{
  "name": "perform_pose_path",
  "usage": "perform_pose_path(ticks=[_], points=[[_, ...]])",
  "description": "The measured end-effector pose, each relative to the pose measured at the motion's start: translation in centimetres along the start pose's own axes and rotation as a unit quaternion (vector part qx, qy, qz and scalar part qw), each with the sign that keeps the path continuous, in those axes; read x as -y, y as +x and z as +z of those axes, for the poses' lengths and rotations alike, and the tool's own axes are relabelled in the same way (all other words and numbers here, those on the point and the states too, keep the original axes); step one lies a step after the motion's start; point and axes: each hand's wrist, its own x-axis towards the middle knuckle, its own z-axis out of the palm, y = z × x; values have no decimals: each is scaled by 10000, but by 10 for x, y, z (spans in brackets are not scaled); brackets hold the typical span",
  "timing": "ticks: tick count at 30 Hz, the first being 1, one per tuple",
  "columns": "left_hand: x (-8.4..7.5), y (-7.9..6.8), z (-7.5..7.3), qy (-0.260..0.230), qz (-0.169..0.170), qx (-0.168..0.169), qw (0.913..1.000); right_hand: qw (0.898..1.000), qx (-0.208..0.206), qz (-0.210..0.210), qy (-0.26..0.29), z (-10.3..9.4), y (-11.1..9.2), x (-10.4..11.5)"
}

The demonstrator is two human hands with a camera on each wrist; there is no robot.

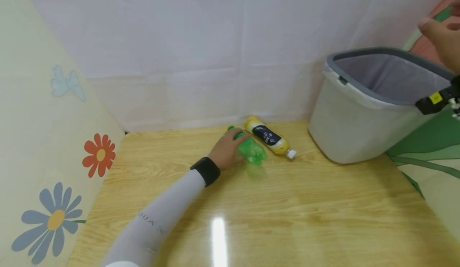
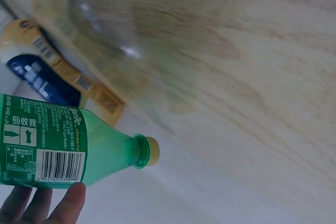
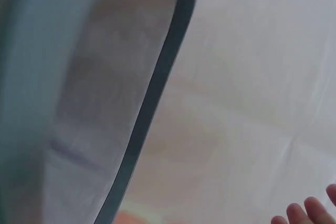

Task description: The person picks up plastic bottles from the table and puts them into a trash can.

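Observation:
In the head view my left hand (image 1: 226, 149) grips a green plastic soda bottle (image 1: 253, 151) close over the wooden table. The left wrist view shows its green label with a barcode and a yellowish cap, my fingers (image 2: 68, 203) against its side. Just right of it lies a yellow drink bottle (image 1: 267, 135) with a dark label and a white cap. My right hand (image 1: 443, 39), partly cut off by the frame's edge, hangs above the far right side of a trash bin (image 1: 355, 127). Its fingers are spread loosely and hold nothing.
The bin, light grey with a dark grey rim, stands at the table's back right. A white cloth (image 1: 172, 51) hangs behind the table (image 1: 287, 219). Painted flowers (image 1: 55, 221) decorate the wall panel on the left.

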Motion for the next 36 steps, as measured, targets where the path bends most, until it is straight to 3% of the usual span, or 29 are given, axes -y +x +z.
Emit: perform_pose_path(ticks=[2,5,10,13,17,21,25,31,33,36], points=[[-2,-5,-6,-349,-183,-170,9991,9985,71,-449,305,3,-13,15],[-7,-13,-12,-951,-381,-518,9934,9961,417,-678,381,5,-36,36],[-20,-27,-20,-2044,-537,-1033,9719,9824,1260,-1334,346,13,-86,58],[-31,-35,-25,-2728,-585,-1211,9526,9607,1785,-2023,655,22,-119,61],[-47,-44,-34,-3460,-557,-1352,9268,9206,2160,-3084,1033,39,-165,65],[-63,-53,-41,-4022,-476,-1387,9037,8847,2539,-3723,1189,55,-210,64],[-75,-64,-47,-4560,-407,-1398,8780,8656,3012,-3842,1113,69,-245,58],[-84,-74,-54,-5192,-289,-1372,8430,8578,3622,-3535,899,86,-280,48],[-86,-77,-55,-5307,-270,-1361,8362,8556,3776,-3420,912,91,-287,45],[-88,-80,-56,-5354,-300,-1342,8333,8537,3975,-3228,950,97,-297,41]])
